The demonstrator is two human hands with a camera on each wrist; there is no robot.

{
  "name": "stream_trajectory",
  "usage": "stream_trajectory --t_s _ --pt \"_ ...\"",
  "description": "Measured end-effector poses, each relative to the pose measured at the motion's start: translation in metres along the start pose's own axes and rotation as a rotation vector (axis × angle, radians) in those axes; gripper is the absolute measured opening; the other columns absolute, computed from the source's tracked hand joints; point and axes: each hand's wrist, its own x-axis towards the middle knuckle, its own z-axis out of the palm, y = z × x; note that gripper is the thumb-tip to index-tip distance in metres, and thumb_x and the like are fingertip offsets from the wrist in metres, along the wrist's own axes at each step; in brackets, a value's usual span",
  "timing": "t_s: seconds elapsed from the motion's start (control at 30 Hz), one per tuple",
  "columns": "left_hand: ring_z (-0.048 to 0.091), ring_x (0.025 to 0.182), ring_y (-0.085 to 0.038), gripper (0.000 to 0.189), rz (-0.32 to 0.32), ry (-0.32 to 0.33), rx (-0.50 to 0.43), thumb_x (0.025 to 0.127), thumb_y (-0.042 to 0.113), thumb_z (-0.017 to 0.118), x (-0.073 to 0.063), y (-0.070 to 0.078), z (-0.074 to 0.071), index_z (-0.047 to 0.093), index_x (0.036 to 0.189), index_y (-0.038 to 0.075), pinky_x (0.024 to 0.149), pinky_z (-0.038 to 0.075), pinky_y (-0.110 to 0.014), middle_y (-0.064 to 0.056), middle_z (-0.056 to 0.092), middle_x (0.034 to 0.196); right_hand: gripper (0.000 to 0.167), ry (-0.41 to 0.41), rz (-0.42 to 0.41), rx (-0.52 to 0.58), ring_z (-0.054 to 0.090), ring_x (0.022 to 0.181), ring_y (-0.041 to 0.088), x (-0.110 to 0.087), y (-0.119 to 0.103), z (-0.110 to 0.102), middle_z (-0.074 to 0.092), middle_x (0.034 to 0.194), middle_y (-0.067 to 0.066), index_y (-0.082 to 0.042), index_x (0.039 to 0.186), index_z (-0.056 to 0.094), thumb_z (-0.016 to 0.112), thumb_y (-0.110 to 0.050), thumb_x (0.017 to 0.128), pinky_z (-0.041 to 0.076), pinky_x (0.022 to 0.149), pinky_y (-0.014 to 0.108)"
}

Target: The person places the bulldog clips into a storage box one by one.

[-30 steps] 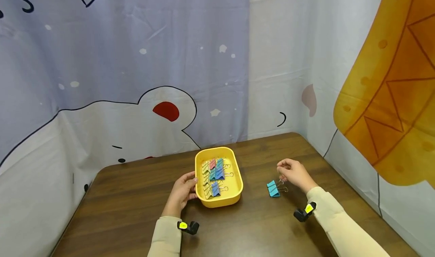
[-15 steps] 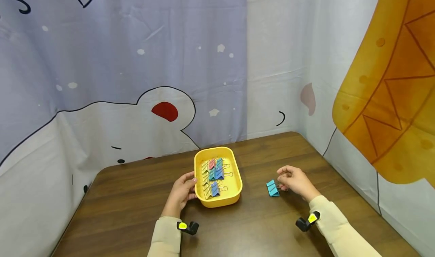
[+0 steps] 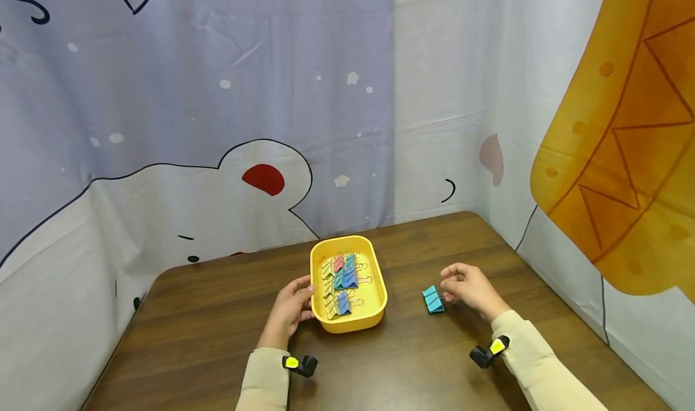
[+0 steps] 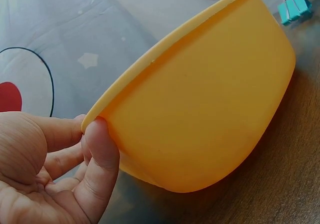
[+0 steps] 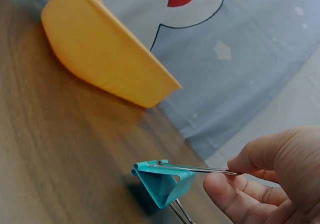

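My left hand (image 3: 290,307) pinches the left rim of a yellow plastic basket (image 4: 200,103), thumb and fingers on either side of the edge in the left wrist view. Inside the basket lie several binder clips in yellow, pink, green and blue, among them a blue clip (image 3: 344,303) near the front. Right of the basket, my right hand (image 3: 471,289) pinches one wire handle of a teal binder clip (image 5: 162,181) between thumb and forefinger. The clip's second handle points down and away from the fingers. Its body hangs close over the table, a dark shadow beside it.
The brown wooden table (image 3: 206,320) has rounded far corners. A printed curtain (image 3: 347,109) hangs right behind it and along its right side. Table surface lies between the basket and the teal clip.
My right hand has come down slightly toward the table and its fingers overlap more of the clip's handles. The teal clip has shifted slightly left. My left hand and the basket stay put.
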Motion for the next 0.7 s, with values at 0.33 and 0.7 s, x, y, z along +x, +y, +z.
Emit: stream_trajectory --t_s 0.33,0.7 --pt "0.061 0.070 -0.017 0.046 0.005 -0.007 -0.008 0.104 0.010 0.056 -0.005 0.003 0.001 0.045 0.148 0.000 0.051 0.058 -0.028 -0.020 0.064 0.106 0.024 -0.003 -0.035 0.015 0.068 0.072 0.022 0.015 -0.026 0.010 0.069 0.089 0.017 0.007 0.115 0.060 0.066 -0.002 0.093 0.062 0.074 0.048" --pt "0.060 0.069 -0.017 0.046 0.002 -0.005 -0.007 0.104 0.010 0.055 -0.002 0.001 0.000 0.046 0.148 0.001 0.051 0.058 -0.028 -0.021 0.064 0.106 0.023 -0.035 -0.105 0.001 0.070 0.073 0.023 0.030 -0.066 0.035 0.068 0.090 0.019 0.006 0.114 0.062 0.065 -0.001 0.092 0.063 0.073 0.042"
